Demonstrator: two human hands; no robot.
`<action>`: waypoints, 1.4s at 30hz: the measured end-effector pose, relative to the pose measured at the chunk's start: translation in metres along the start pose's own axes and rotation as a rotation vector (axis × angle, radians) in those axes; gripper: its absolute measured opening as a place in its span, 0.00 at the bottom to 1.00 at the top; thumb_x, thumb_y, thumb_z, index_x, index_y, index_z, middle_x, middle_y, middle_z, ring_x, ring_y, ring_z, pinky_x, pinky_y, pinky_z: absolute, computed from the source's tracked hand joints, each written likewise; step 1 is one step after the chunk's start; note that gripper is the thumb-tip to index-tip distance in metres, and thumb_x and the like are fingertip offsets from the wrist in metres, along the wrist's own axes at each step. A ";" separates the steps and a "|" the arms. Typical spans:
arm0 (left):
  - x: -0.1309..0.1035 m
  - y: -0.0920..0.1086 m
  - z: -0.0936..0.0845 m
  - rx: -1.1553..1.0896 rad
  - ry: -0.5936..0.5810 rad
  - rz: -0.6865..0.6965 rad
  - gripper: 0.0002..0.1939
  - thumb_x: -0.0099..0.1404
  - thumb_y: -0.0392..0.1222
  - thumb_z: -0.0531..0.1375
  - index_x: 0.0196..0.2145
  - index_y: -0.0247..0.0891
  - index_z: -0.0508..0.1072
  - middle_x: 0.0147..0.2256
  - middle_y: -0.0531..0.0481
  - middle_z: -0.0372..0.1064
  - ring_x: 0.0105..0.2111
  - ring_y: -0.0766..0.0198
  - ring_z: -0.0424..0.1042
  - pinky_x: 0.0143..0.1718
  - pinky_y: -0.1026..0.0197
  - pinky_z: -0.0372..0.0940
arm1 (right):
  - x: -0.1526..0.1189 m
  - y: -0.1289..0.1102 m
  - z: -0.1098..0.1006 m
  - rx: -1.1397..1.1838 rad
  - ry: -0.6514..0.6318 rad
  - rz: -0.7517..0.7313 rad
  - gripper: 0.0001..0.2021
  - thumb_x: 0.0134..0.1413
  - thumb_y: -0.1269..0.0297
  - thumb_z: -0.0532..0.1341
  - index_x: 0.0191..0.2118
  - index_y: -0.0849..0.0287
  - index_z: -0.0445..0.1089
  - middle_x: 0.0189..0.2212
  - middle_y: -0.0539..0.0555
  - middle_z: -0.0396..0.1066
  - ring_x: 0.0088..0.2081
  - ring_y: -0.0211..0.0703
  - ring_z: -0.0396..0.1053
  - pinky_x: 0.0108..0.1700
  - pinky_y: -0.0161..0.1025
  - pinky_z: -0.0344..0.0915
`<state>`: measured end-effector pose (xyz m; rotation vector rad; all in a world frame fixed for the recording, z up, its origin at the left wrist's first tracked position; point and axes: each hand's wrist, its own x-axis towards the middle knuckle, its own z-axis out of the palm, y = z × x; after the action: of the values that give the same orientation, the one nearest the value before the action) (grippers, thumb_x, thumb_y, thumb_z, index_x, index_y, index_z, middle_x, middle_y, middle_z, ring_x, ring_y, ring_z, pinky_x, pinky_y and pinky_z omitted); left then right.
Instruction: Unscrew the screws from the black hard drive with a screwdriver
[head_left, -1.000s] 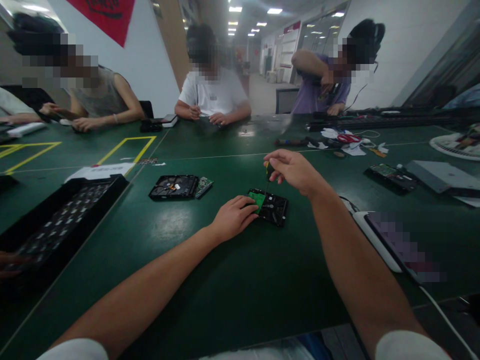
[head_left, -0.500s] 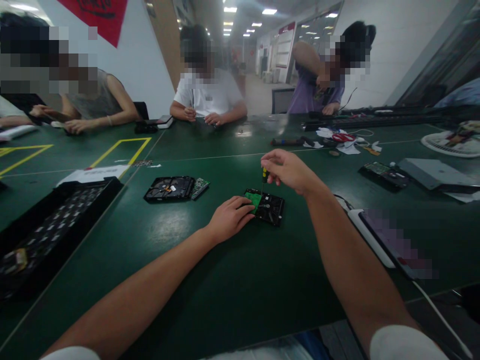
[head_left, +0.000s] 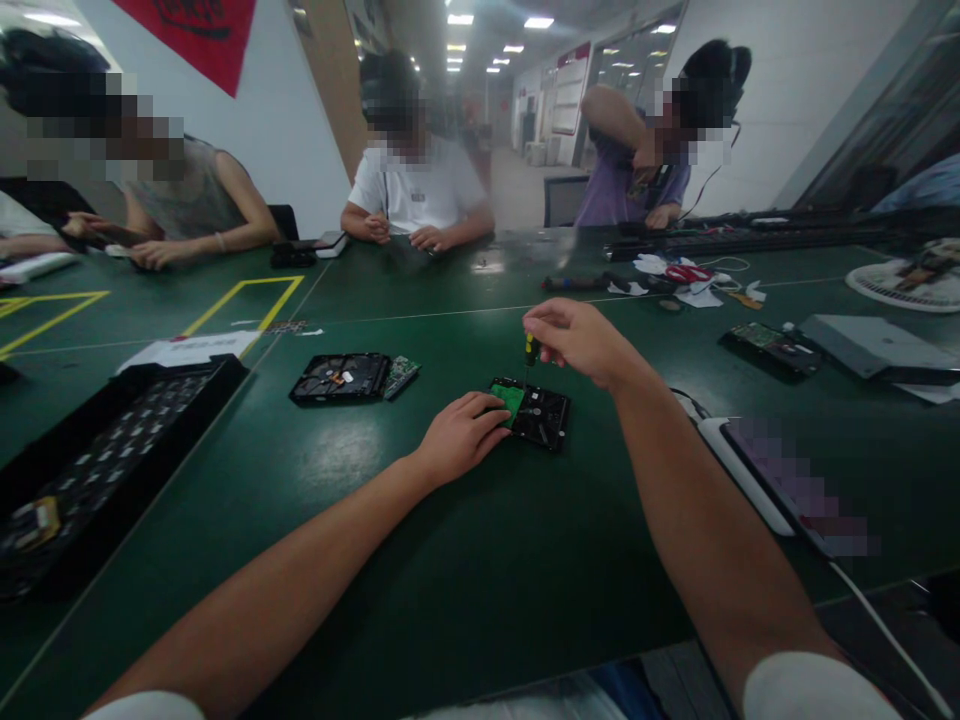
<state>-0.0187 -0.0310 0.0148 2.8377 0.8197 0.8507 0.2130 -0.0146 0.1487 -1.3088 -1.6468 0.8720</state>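
Note:
A black hard drive lies flat on the green table, a bright green circuit board covering its left part. Against the drive's left side rests my left hand, closed on its edge with fingers over the board. My right hand pinches the black and yellow handle of a screwdriver above the drive. The screwdriver stands nearly upright, and its thin shaft points down at the board's right edge. Whether the tip sits in a screw is too small to tell.
Left of my hands lie another hard drive and a loose circuit board. A long black tray stands farther left. To the right are a phone, another drive and a grey box. Several people sit opposite.
Both hands keep their places on the drive and screwdriver. The yellow marks on the screwdriver handle look slightly different. The whole view has shifted a little.

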 end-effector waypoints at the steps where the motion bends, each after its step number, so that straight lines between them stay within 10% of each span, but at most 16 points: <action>1: 0.000 0.000 0.000 0.001 -0.001 0.000 0.16 0.76 0.47 0.56 0.55 0.40 0.76 0.54 0.40 0.74 0.55 0.50 0.72 0.56 0.44 0.72 | 0.000 0.000 0.001 0.013 0.008 0.013 0.04 0.66 0.64 0.65 0.40 0.58 0.72 0.34 0.52 0.77 0.23 0.33 0.69 0.19 0.30 0.59; 42: 0.000 0.000 0.001 0.002 0.010 -0.005 0.16 0.76 0.48 0.57 0.54 0.40 0.77 0.53 0.40 0.74 0.55 0.50 0.72 0.55 0.44 0.73 | 0.002 0.000 0.002 0.079 0.029 0.012 0.04 0.67 0.64 0.65 0.39 0.58 0.72 0.40 0.55 0.78 0.24 0.32 0.72 0.20 0.29 0.62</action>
<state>-0.0186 -0.0311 0.0139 2.8343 0.8286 0.8644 0.2106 -0.0130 0.1484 -1.2726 -1.5683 0.9116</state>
